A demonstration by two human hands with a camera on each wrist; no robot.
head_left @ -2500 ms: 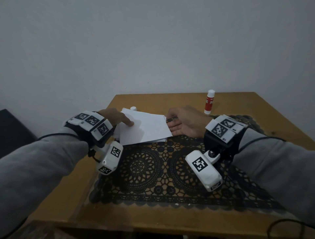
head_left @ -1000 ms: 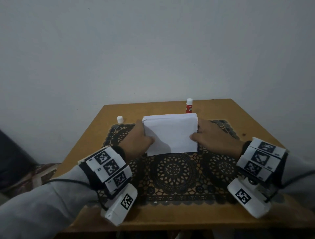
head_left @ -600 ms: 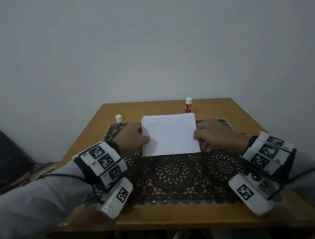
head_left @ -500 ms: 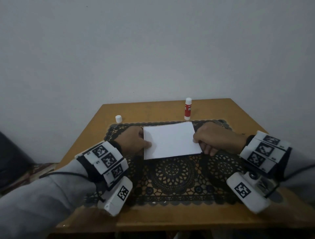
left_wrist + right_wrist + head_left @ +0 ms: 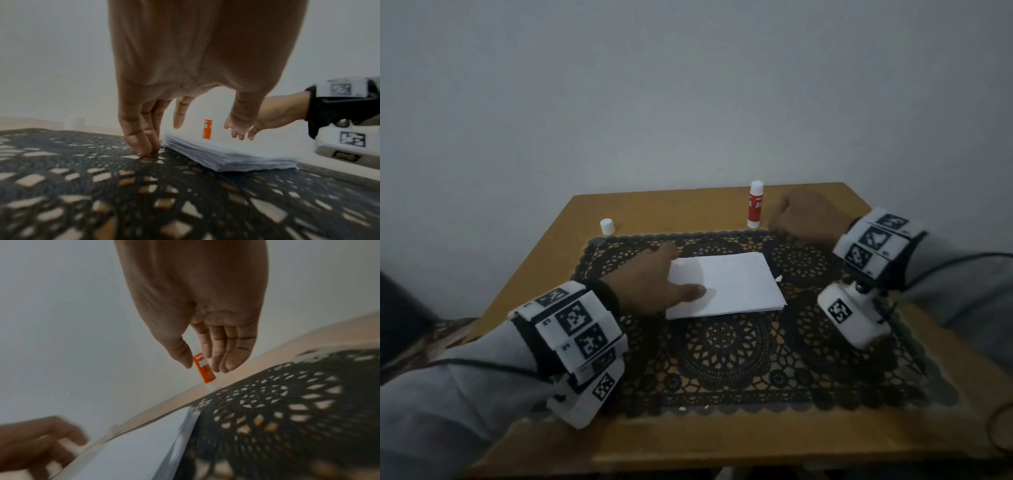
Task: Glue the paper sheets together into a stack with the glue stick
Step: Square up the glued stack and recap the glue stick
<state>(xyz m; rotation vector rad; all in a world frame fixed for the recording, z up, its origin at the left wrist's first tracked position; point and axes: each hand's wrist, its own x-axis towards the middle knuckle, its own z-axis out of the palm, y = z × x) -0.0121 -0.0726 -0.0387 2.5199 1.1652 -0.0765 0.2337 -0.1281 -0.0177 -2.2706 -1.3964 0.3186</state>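
A stack of white paper sheets (image 5: 729, 284) lies flat on the black lace mat (image 5: 722, 356). My left hand (image 5: 676, 272) is open at the stack's left edge, with its thumb resting on the top sheet. Its fingertips (image 5: 144, 149) touch the mat beside the stack (image 5: 226, 155). The red and white glue stick (image 5: 755, 205) stands upright, uncapped, on the table behind the mat. My right hand (image 5: 780, 222) hovers just right of it, holding nothing. In the right wrist view the thumb and fingers (image 5: 230, 356) flank the glue stick (image 5: 206, 373) without closing on it.
The glue stick's small white cap (image 5: 607, 226) stands at the back left of the wooden table (image 5: 671, 212). A grey wall rises right behind the table. The mat covers most of the tabletop.
Both hands lowered the stack flat onto the mat. My right hand then let go of its right edge and moved back toward the glue stick. My left hand stayed at the left edge.
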